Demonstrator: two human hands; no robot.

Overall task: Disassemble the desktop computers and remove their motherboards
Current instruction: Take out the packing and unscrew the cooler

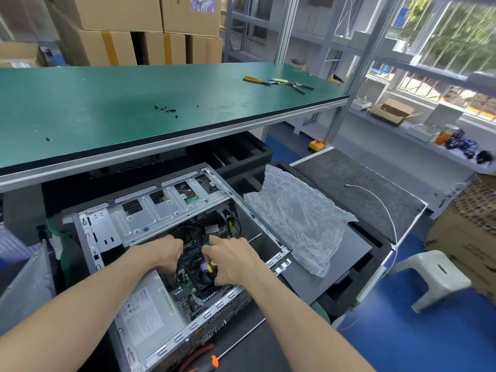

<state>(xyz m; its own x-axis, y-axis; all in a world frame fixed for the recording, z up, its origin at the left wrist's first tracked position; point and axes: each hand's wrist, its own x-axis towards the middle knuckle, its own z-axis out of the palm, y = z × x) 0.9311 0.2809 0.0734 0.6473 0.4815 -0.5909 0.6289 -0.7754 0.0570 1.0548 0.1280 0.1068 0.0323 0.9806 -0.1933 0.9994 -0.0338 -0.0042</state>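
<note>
- Reaching into open computer case [171, 229], lying on its side on dark low surface below front edge of green workbench [134, 103].
- Left hand [167, 255] curled, fingers down at motherboard [193, 280] beside power supply [146, 312]; whether anything is held, cannot tell.
- Right hand [230, 260] gripping yellow-and-purple screwdriver [209, 267] over fan.
- Noted on bench: loose black screws [167, 110] mid-surface, pliers [255, 80] and cutters [296, 87] near far right corner.
- Bubble wrap [298, 218] just right of case; white cable [381, 208] across grey pad.
- Second screwdriver [233, 347] and red-handled pliers [196, 357] at near edge by case.
- Stacked cardboard boxes [134, 30] behind bench; white stool [434, 277] on blue floor at right; windows beyond.
</note>
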